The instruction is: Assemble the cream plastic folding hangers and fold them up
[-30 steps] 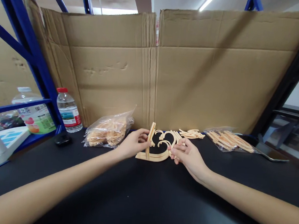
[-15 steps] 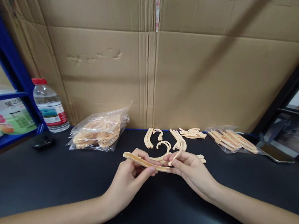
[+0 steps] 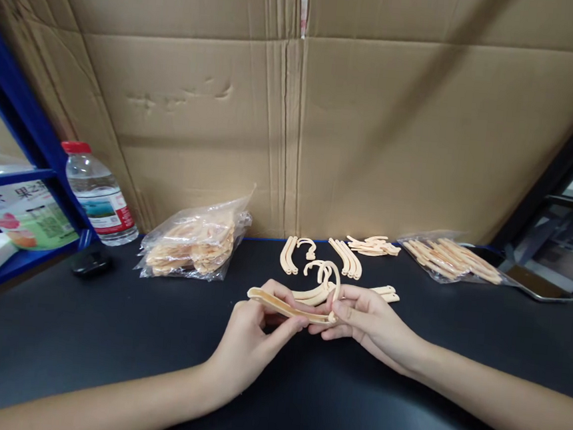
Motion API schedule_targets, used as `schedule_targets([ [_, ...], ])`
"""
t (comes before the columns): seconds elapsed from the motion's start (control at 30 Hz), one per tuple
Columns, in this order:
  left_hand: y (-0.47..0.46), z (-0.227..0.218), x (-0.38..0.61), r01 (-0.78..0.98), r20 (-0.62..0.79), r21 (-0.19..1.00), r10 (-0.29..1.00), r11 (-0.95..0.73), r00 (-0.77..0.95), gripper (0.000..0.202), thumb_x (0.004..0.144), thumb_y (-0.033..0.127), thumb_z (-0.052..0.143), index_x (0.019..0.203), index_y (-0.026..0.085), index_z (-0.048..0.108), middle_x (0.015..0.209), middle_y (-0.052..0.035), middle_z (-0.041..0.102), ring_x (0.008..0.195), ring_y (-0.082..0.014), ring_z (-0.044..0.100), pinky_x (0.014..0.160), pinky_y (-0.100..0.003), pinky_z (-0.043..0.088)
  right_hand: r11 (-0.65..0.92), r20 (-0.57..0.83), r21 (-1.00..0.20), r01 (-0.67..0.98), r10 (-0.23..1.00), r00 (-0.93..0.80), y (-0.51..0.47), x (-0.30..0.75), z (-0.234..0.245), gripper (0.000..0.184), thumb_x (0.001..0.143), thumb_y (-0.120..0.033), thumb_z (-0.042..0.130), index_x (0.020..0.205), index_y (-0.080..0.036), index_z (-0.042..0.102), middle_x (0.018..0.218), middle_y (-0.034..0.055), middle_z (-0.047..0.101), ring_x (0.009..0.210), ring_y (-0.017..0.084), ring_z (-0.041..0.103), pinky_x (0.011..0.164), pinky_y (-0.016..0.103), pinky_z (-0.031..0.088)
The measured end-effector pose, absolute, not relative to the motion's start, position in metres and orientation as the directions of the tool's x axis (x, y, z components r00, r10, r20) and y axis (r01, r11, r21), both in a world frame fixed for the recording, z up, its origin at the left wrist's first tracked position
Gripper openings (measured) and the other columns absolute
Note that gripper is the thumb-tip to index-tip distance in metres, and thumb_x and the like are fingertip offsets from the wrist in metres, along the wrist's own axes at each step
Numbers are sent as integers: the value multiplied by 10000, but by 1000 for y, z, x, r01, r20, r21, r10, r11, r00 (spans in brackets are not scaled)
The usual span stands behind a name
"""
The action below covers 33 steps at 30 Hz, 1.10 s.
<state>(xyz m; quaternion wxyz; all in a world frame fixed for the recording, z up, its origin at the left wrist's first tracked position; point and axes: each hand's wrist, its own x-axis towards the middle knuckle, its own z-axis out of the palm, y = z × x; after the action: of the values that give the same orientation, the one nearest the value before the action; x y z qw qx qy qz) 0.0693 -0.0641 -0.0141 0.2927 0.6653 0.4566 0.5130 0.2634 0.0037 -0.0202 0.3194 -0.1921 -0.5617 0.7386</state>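
My left hand pinches the left half of a long, curved, peach-coloured plastic strip held just above the black table. My right hand grips the strip's right end together with a small hooked piece that stands up from it. Both hands are closed on the parts. Several loose curved pieces of the same colour lie on the table right behind my hands.
A clear bag of similar parts lies at the back left, another bag of straight strips at the back right. A water bottle and blue shelf frame stand left. A small black object lies near the bottle. Cardboard walls the back.
The strip stood upright by the pile a second ago; my hands have brought it nearer and laid it level. The hooked piece now stands at its right end. The camera has tilted down.
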Motion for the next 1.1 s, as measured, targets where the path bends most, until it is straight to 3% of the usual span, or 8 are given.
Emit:
schedule_targets([
  [0.2,-67,-13,70,337,463,816,880,-469,102,61,844,242,638,830,212,587,860,-19,714,819,-184,700,686,-257,571,-164,65,-956,-245,693,-718,2,265,-19,254,789,-376,716,835,-146,620,876,80,700,819,205,702,743,297,541],
  [0.37,-67,-14,70,359,486,801,871,-479,78,46,841,236,644,850,212,606,818,-12,690,759,-168,690,663,-252,569,-195,65,-944,-264,677,-733,2,266,-17,229,805,-360,704,840,-152,615,899,75,700,813,199,704,732,285,540],
  [0.5,-68,-14,70,392,504,772,857,-501,102,23,848,239,639,853,217,644,864,-25,697,853,-194,688,725,-281,571,-177,60,-953,-246,687,-724,2,265,-18,257,790,-385,715,826,-155,607,879,71,704,804,200,707,730,287,542],
  [0.8,-68,-14,70,457,526,715,838,-529,147,59,850,229,651,903,253,651,857,5,727,861,-179,695,801,-293,554,-126,50,-970,-210,738,-673,1,263,-21,311,752,-428,735,785,-157,585,796,58,708,759,202,712,702,296,563],
  [1.1,-69,-13,71,434,499,738,850,-518,166,88,858,235,630,909,245,700,913,-28,715,911,-199,674,787,-290,564,-48,99,-976,-215,775,-624,-3,260,-21,331,738,-440,740,766,-157,571,699,32,688,685,199,708,675,320,577],
])
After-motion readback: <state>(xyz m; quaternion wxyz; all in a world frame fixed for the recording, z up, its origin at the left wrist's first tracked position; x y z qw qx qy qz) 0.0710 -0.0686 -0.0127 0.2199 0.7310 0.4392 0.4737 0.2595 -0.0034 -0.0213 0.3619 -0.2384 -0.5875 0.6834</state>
